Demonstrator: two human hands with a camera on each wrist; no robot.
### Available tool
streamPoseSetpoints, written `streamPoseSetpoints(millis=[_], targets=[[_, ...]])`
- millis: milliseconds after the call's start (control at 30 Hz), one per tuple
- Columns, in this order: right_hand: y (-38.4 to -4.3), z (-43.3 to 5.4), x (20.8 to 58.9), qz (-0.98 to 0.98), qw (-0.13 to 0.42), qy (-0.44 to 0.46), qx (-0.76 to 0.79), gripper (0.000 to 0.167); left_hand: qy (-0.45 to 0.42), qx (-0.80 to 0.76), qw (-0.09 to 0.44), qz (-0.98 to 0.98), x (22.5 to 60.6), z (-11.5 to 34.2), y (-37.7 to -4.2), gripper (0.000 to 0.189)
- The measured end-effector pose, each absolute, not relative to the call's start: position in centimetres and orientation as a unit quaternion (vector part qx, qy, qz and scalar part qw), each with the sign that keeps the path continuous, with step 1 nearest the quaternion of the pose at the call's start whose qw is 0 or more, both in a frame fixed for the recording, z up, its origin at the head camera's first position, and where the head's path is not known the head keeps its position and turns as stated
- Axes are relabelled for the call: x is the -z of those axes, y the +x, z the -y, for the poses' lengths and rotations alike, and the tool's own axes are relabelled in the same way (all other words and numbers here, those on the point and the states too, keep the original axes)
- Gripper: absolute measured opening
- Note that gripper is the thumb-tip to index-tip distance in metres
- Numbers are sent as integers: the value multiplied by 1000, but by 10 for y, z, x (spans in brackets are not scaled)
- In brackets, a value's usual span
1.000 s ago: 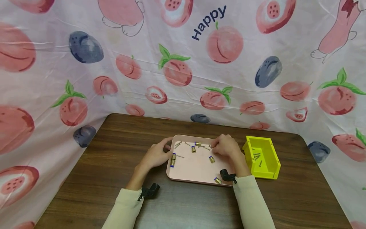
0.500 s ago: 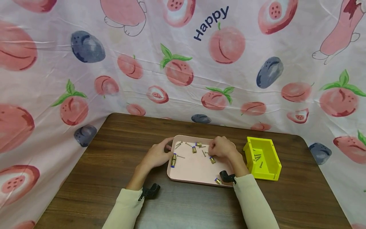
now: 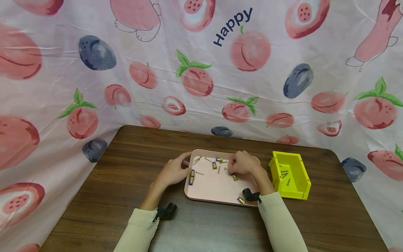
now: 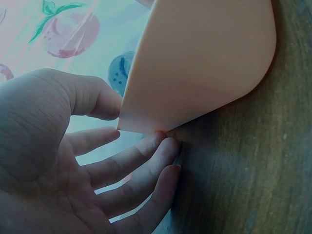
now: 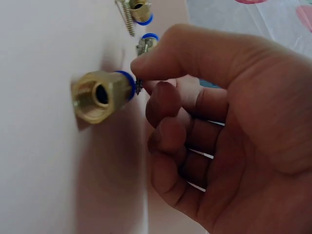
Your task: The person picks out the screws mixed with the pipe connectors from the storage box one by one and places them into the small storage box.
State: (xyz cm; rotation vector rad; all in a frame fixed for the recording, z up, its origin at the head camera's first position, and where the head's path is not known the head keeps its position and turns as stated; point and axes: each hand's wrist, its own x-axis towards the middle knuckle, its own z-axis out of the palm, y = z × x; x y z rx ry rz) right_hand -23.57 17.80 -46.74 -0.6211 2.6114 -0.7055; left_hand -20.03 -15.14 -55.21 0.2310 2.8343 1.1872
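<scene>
A shallow pink tray (image 3: 212,190) holds several screws and brass fittings with blue collars. My left hand (image 3: 173,170) grips its left edge, thumb at the rim and fingertips against the outer wall in the left wrist view. Inside the tray's right half, my right hand (image 3: 245,163) pinches a small screw (image 5: 139,87) between thumb and index finger, most of it hidden by the thumb. Right beside those fingertips lies a brass fitting (image 5: 103,95), its hollow end toward the camera. Another screw (image 3: 218,169) lies just left of the hand.
To the right of the tray stands a yellow bin (image 3: 302,175) with several screws inside. More fittings lie in the tray, one (image 3: 241,200) near its front edge and a pair (image 3: 191,177) along the left wall. A patterned cloth (image 3: 195,115) hangs behind the wooden table (image 3: 151,140).
My right hand has moved left and slightly toward me within the tray. Screws near its fingertips have shifted apart, one now lying farther left. My left hand stays at the tray's edge.
</scene>
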Motion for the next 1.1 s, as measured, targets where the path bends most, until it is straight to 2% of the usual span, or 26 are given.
streamPoseSetpoints(millis=[100, 367, 533, 833, 1100], targets=[[-237, -183, 473, -919, 154, -250, 262, 9, 77, -386, 27, -919, 550, 150, -200, 67], [-219, -187, 447, -909, 116, -274, 290, 13, 75, -386, 27, -919, 549, 148, -199, 67], [-209, -197, 440, -910, 91, -264, 308, 18, 73, -386, 29, -919, 550, 148, -198, 66], [-192, -223, 429, -902, 23, -255, 348, 6, 73, -384, 25, -920, 554, 151, -197, 67], [-185, -254, 421, -896, -20, -232, 379, 7, 74, -388, 24, -918, 557, 151, -198, 67]])
